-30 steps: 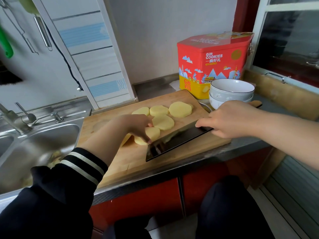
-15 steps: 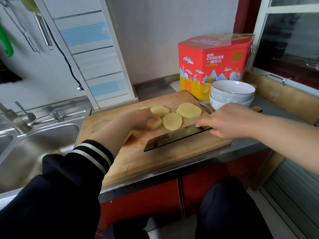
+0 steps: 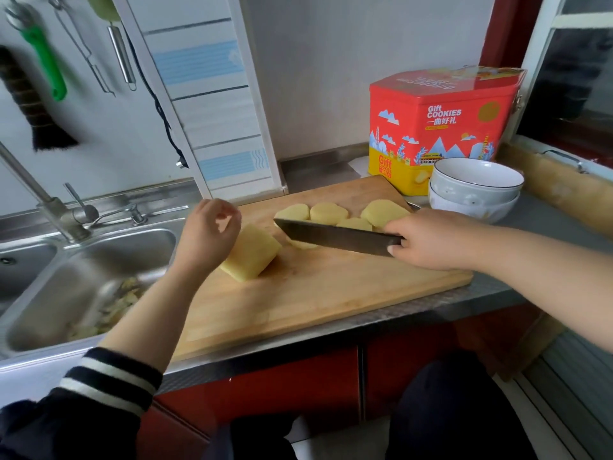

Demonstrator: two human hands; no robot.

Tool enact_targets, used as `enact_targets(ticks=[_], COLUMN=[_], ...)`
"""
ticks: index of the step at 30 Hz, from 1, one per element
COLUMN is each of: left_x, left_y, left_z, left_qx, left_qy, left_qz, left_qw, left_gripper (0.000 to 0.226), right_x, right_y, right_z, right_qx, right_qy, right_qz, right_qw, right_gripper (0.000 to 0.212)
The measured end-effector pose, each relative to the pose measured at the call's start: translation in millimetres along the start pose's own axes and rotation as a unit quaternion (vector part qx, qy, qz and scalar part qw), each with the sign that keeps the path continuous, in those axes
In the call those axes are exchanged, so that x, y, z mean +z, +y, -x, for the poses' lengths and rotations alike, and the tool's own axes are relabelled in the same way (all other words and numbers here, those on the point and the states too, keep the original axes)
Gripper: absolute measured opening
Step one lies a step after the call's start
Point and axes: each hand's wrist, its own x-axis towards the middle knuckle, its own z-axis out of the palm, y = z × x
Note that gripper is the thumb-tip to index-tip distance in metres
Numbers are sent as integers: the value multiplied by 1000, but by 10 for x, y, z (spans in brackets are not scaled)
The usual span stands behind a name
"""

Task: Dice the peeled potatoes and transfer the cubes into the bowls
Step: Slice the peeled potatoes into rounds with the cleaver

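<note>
**Potato slicing at the board**

Hands are shown apart: the right hand (image 3: 428,242) is wrapped around the knife (image 3: 335,234) handle, while the left hand (image 3: 207,232), loosely curled and holding nothing, is raised beside the potato block (image 3: 250,257). Slices (image 3: 326,213) are laid behind the blade on the cutting board (image 3: 331,293). The potato is judged firm, wet and slippery, best steadied from above. Stacked bowls (image 3: 476,189) are set by a biscuit tin (image 3: 441,124); a sink (image 3: 83,277) is seen at left.

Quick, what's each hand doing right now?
Left hand: open, fingers loosely curled, holding nothing, above the pale yellow potato chunk.
Right hand: grip closed on the dark-bladed steel cleaver.
</note>
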Motion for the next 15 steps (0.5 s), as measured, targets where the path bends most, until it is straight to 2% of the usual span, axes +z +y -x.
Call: enact_targets(ticks=[3,5,7,10,12,15], left_x=[26,67,127,213,255,299], left_y=[-97,-98,-92,-153,-212,-244], left_z=[199,234,236,236,233,232], left_qx=[110,150,159,168,169,169], left_qy=[46,40,26,29,30,28], left_qz=[-37,-75,-109,-104,-89,-74], left_qw=[992,985,981,980,981,982], left_gripper=[4,6,9,9,11,28], right_x=[-65,-105,-158,-271,-341,-434], right_y=[-210,-361,-517,-768,-926,-1112], right_z=[-100,-196,-314,-448,-493,-512], right_qx=[38,61,71,70,68,73], right_qy=[-17,-19,-24,-27,-30,-32], right_qz=[-106,-179,-233,-267,-269,-239], right_qw=[993,982,970,961,960,968], right_gripper=[12,15,20,21,19,13])
